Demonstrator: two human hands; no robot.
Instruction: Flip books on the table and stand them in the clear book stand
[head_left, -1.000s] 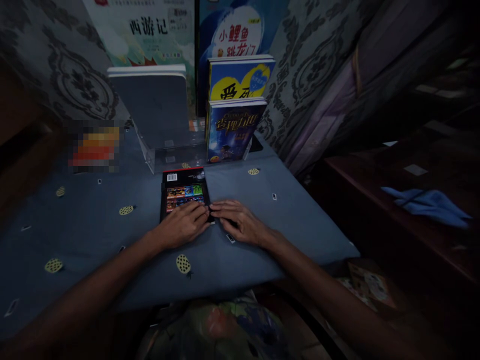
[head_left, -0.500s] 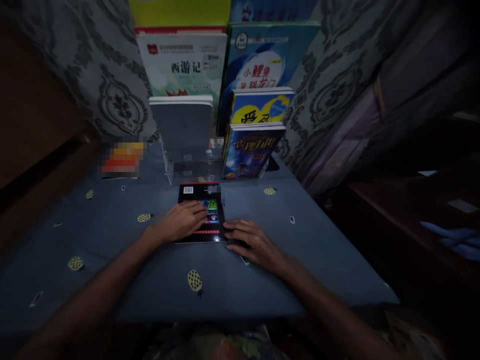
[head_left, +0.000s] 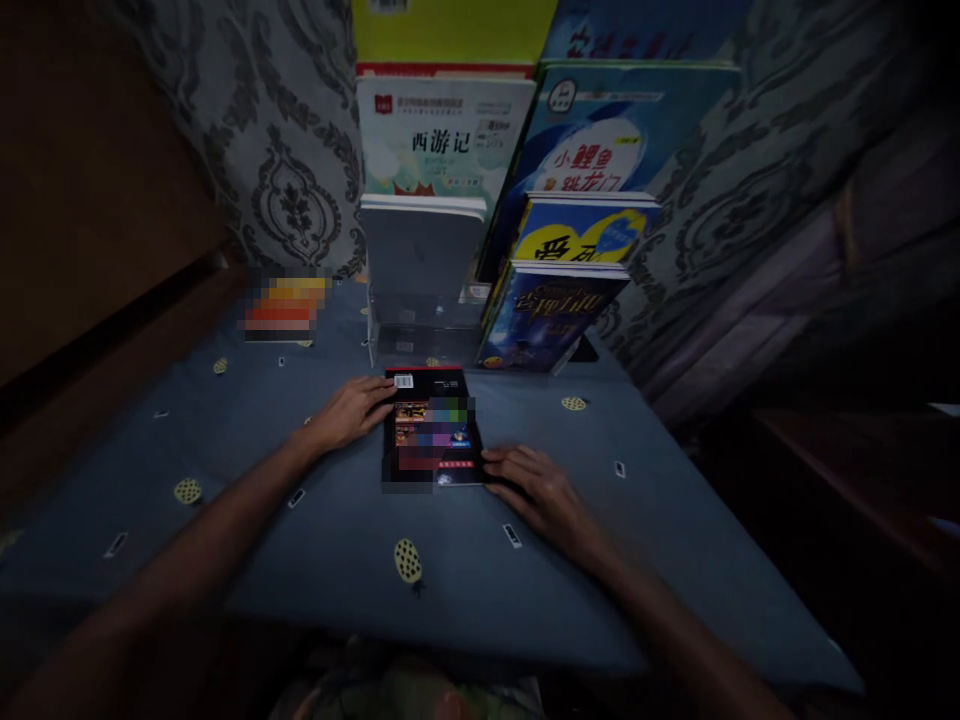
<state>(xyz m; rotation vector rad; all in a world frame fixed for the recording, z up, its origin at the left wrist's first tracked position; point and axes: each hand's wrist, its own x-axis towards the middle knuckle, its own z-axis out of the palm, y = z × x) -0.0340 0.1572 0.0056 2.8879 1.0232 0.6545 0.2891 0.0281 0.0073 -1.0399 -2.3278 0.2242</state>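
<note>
A black book (head_left: 431, 470) with a barcode and small colour pictures on its cover lies flat on the cloth-covered table (head_left: 315, 580). My left hand (head_left: 351, 412) rests at the book's upper left edge, its fingers stretched out and touching the cover near the barcode. At the lower right edge lies my right hand (head_left: 536, 490), fingers extended, with the fingertips against the book's side. Neither hand is wrapped round anything. Part of the book's cover is blurred by pixelation.
Behind the book, a clear stand (head_left: 427, 340) holds a grey-backed book (head_left: 424, 250). Beside it lean a dark blue book (head_left: 559, 315) and a yellow-and-blue book (head_left: 585, 230). Taller books, such as a white-green one (head_left: 442, 110), rise behind. A pixelated orange item (head_left: 285, 308) lies at left.
My left hand has slid off the middle of the black book to its left edge. My right hand stays by the right edge. The whole view has shifted, so things appear farther right.
</note>
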